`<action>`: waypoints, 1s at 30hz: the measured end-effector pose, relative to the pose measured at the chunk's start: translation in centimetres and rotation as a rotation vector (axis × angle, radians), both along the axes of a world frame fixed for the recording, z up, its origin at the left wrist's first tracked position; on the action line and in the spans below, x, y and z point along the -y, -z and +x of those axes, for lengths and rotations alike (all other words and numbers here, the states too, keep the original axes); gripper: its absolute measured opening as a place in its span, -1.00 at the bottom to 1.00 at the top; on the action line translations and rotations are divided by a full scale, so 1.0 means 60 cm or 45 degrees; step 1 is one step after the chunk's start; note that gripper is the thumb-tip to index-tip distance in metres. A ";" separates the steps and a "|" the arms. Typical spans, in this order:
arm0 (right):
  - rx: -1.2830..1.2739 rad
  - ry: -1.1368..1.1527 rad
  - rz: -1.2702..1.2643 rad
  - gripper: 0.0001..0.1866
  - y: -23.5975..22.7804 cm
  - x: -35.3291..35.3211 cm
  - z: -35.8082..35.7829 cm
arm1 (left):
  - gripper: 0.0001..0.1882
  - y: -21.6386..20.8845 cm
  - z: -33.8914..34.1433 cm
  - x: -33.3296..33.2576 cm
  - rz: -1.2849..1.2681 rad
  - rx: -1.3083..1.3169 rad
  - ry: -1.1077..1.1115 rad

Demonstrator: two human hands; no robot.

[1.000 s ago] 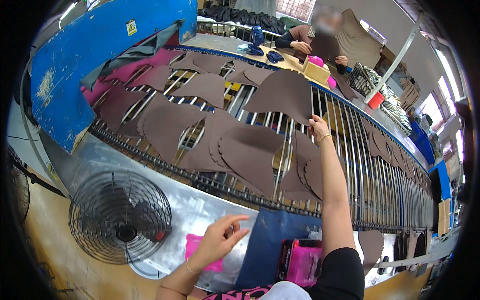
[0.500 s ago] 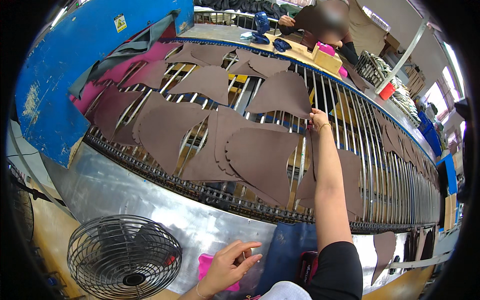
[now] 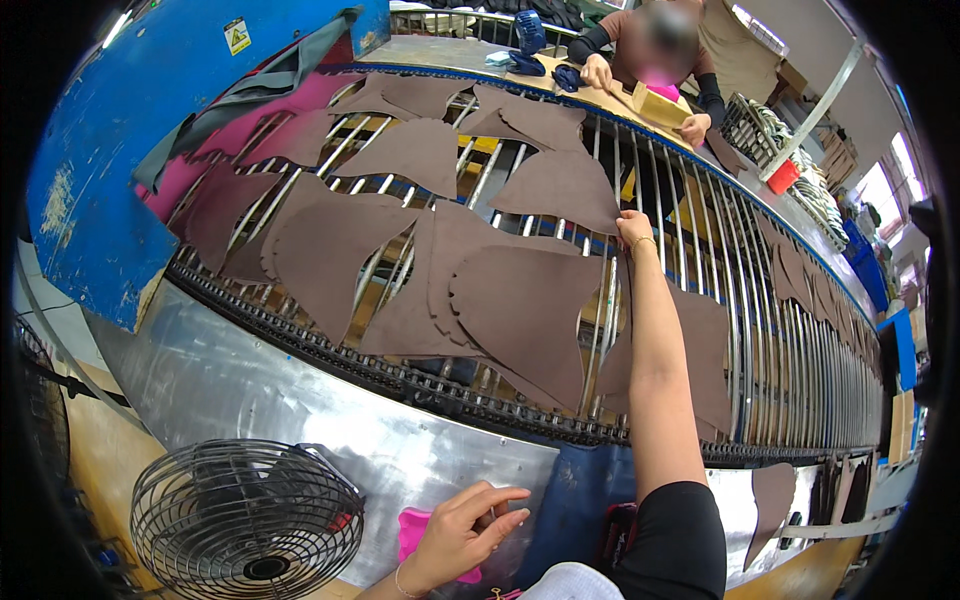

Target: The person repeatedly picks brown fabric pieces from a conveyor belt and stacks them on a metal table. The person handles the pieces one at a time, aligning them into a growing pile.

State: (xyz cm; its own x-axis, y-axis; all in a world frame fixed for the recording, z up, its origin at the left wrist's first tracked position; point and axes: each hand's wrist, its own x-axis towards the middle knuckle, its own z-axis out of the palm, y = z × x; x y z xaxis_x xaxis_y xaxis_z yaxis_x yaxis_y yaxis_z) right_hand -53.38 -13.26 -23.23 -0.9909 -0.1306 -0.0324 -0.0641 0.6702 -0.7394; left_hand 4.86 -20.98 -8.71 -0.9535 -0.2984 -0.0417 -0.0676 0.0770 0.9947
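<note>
Leather, brown and cut to a curved shoe-part shape, lies on the roller conveyor just at the tips of the right hand. This brown leather piece sits up and to the left of the fingers, its long axis running roughly across the rollers, its lower right corner touching or just under the fingertips. Whether the fingers pinch that corner or only press on it I cannot tell; they look drawn together rather than spread. The right arm is stretched far out over the rollers, so it is by far the nearer one.

The left hand hangs low at the near edge, fingers loosely apart and slightly curled, holding nothing that I can see; a pink object shows just behind it, touching or nearly so.

Around the reached piece I count about a dozen more brown pieces spread over the rollers, some overlapping: a large pair just below it, another big piece to the left, several further up the belt, more trailing off to the right. A pink sheet and a grey strip lie at the far left beside a blue machine housing.

One wire-guarded fan stands below the shiny metal apron. One other person works at the far side, both hands on a small wooden box.
</note>
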 end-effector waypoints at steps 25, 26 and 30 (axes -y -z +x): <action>0.056 -0.693 0.724 -0.62 -0.217 -0.364 0.336 | -0.82 0.026 0.002 -0.035 0.193 0.010 -0.138; 0.043 -0.686 0.722 -0.62 -0.229 -0.395 0.373 | -0.82 0.021 0.004 -0.036 0.219 0.007 -0.145; -0.042 -0.267 0.679 -0.63 -0.245 -0.604 0.513 | -0.83 0.013 0.002 -0.051 0.173 -0.015 -0.162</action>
